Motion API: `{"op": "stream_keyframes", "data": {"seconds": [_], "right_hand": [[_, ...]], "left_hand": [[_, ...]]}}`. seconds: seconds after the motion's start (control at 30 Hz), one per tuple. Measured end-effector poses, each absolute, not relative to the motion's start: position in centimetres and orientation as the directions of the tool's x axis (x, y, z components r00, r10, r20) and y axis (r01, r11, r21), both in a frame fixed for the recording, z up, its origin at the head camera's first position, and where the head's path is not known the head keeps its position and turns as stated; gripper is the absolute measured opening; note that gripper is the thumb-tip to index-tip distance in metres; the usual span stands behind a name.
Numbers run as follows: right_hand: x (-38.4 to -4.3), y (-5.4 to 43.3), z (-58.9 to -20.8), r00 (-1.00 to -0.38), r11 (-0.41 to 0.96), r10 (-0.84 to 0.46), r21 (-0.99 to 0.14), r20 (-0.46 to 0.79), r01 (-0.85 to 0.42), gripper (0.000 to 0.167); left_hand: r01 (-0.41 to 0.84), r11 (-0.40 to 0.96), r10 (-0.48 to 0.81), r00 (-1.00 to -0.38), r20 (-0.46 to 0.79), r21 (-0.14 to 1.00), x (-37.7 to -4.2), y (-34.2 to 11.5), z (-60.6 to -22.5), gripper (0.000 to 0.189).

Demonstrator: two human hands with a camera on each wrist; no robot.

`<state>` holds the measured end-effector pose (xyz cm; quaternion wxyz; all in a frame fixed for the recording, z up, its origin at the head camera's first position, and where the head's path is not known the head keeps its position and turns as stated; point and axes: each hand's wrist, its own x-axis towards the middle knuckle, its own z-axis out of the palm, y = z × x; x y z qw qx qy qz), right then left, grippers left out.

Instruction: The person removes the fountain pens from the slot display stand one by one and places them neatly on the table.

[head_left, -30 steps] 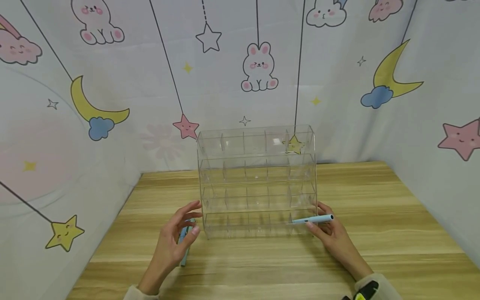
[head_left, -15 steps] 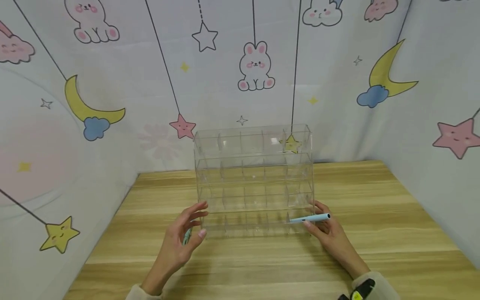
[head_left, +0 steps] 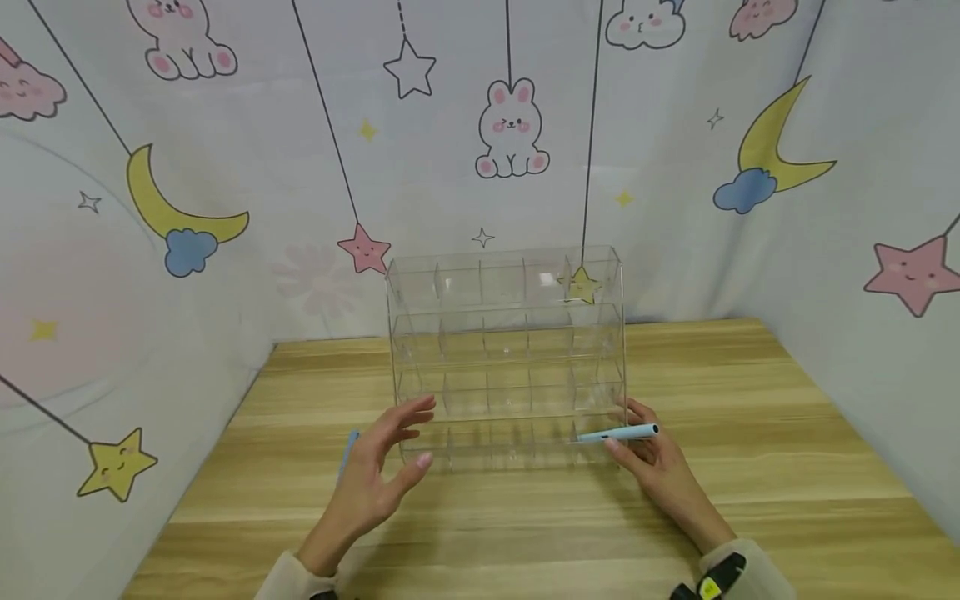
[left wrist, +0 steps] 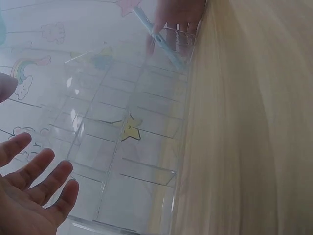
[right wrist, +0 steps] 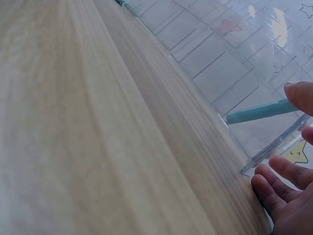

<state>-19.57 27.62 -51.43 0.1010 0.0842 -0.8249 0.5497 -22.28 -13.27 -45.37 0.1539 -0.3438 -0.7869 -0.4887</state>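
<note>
A clear acrylic organizer [head_left: 506, 358] with tiered rows of compartments stands upright on the table. My right hand [head_left: 660, 471] is at its lower right corner and pinches a light blue pen [head_left: 626, 432], which lies across the bottom row's right end. In the right wrist view the thumb [right wrist: 301, 95] presses on the pen [right wrist: 259, 111], while the other fingers sit by the organizer's side edge. My left hand [head_left: 375, 475], fingers spread and holding nothing, hovers before the organizer's lower left corner. Partly hidden behind that hand lies a blue pen [head_left: 350, 450].
The wood-grain table [head_left: 517, 533] runs back to a white cloth backdrop [head_left: 442, 183] printed with rabbits, stars and moons. Cloth also lines the left and right sides. A teal object [right wrist: 122, 3] shows at the top edge of the right wrist view.
My left hand has shifted right, from beside the organizer's left edge to before its lower left corner, uncovering the blue pen on its left. The right hand keeps its place with the pen.
</note>
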Motion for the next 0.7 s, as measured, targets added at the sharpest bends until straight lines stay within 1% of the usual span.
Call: {"op": "stream_keyframes", "data": {"seconds": [0.27,0.7], "right_hand": [[-19.8,27.7,-51.7,-0.96,0.409,-0.024,-0.873,0.279,-0.265,0.063],[-19.8,27.6,-51.7,-0.963,0.411,-0.019,-0.876,0.268,-0.252,0.064]], "left_hand": [[0.699,0.246,0.434,-0.698,0.569,0.671,-22.5,-11.5,-44.6,0.066],[0.691,0.239,0.459,-0.7,0.548,0.682,-22.5,-10.3,-44.4,0.065]]}}
